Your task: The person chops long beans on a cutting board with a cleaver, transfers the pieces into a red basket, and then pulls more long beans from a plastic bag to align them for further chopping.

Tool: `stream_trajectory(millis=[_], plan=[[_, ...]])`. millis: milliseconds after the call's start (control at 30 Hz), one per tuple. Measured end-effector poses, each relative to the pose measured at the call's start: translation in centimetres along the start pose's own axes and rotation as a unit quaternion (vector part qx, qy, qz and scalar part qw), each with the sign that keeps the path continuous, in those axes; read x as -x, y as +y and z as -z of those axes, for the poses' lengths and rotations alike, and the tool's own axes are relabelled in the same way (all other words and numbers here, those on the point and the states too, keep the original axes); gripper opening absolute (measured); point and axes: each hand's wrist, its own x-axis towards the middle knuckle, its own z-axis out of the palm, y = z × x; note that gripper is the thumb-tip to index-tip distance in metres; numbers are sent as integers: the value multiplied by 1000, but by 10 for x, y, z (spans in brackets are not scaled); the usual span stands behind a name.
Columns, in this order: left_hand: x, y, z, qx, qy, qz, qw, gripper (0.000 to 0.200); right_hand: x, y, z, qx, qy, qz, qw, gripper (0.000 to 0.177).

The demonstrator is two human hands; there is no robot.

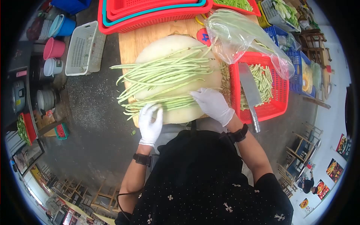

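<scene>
Long green beans (pixel 165 69) lie in a loose pile across a round white cutting board (pixel 150 56). A smaller row of long beans (pixel 176 103) lies along the board's near edge. My left hand (pixel 150 123), in a white glove, has its fingers curled onto the left part of this row, thumb apart from the fingers. At the row's right end, my gloved right hand (pixel 213 105) has its fingers together on the bean ends. A cleaver (pixel 249 84) rests across the red basket (pixel 279 93) at the right, handle toward me. Cut bean pieces (pixel 262 78) lie inside the basket.
A clear plastic bag (pixel 232 33) of long beans lies beyond the red basket. Stacked red and teal baskets (pixel 153 17) stand at the table's far side. On the floor at left are a white crate (pixel 84 48) and a pink bucket (pixel 53 48). Blue crates (pixel 296 63) stand at right.
</scene>
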Motion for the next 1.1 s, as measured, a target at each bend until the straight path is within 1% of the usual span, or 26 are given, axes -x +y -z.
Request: stream_trajectory(millis=[33, 133, 167, 200, 233, 267, 333, 367, 400, 433, 500, 533, 567, 600, 633, 733, 767, 800, 833, 867, 900, 933, 1000, 1033, 1067, 1100], plan=[[-1, 2, -2, 53, 26, 47, 997, 16, -1, 1, 2, 1, 1, -3, 1000, 27], [-9, 9, 8, 48, -15, 65, 997, 16, -14, 5, 4, 1, 4, 20, 1000, 25], [-11, 15, 8, 35, -32, 39, 998, 21, -18, 3, 2, 10, -13, 18, 1000, 25], [-19, 25, 5, 38, -33, 38, 998, 21, -20, 2, 0, 19, -28, 16, 999, 24], [-28, 32, 0, -60, -28, -30, 997, 24, -20, 3, -4, 22, -27, 14, 999, 24], [-36, 36, -5, -156, -22, -98, 983, 26, -19, 3, -8, 21, -10, 23, 999, 26], [-30, 6, -26, -161, -37, -105, 981, 28, -14, 5, -2, 24, 4, 29, 999, 28], [-26, -11, -32, -127, -64, -94, 985, 28, -11, 4, 6, 54, -5, 6, 999, 32], [-28, -13, -33, -94, -93, -83, 988, 28, -8, 5, 11, 84, -13, -16, 996, 36], [-26, -13, -34, -101, -84, -93, 987, 24, -2, 11, 15, 86, -14, -20, 996, 36], [-24, -15, -36, -106, -82, -94, 986, 23, 14, 25, 23, 123, 27, -96, 987, 42], [-24, -17, -35, -115, -79, -97, 985, 22, 18, 28, 20, 124, 28, -99, 987, 42], [-24, -19, -36, -131, -81, -116, 981, 28, 23, 30, 15, 120, 71, -134, 981, 43], [-25, -17, -35, -128, -84, -118, 981, 28, 29, 28, 15, 116, 113, -169, 972, 44], [-26, -15, -35, -140, -87, -123, 979, 31, 32, 23, 11, 84, 117, -174, 974, 47], [-27, -9, -33, -138, -116, -118, 977, 38, 39, 17, 3, 100, 135, -167, 971, 51], [-29, -8, -33, -130, -119, -129, 976, 43, 42, 17, -2, 34, 124, -207, 970, 52], [-32, -4, -32, -123, -122, -140, 975, 48, 45, 19, -6, 33, 125, -209, 969, 52], [-35, 0, -31, -124, -123, -142, 974, 48, 48, 20, -10, 15, 132, -234, 963, 52], [-37, 6, -30, -143, -165, -171, 961, 58, 50, 21, -15, -4, 139, -262, 955, 53], [-38, 12, -30, -161, -205, -200, 944, 70, 51, 24, -23, -5, 140, -265, 954, 53], [-39, 18, -30, -160, -209, -203, 943, 70, 50, 26, -31, -38, 140, -272, 951, 54], [-39, 25, -32, -225, -283, -193, 912, 89, 49, 29, -39, -70, 143, -282, 946, 55], [-39, 17, -34, -227, -303, -196, 905, 100, 49, 29, -40, -77, 147, -273, 948, 56], [-40, 11, -36, -227, -304, -196, 904, 100, 48, 29, -41, -84, 151, -263, 949, 58], [-42, 8, -37, -250, -292, -221, 897, 100, 50, 28, -40, -86, 149, -264, 949, 58]])
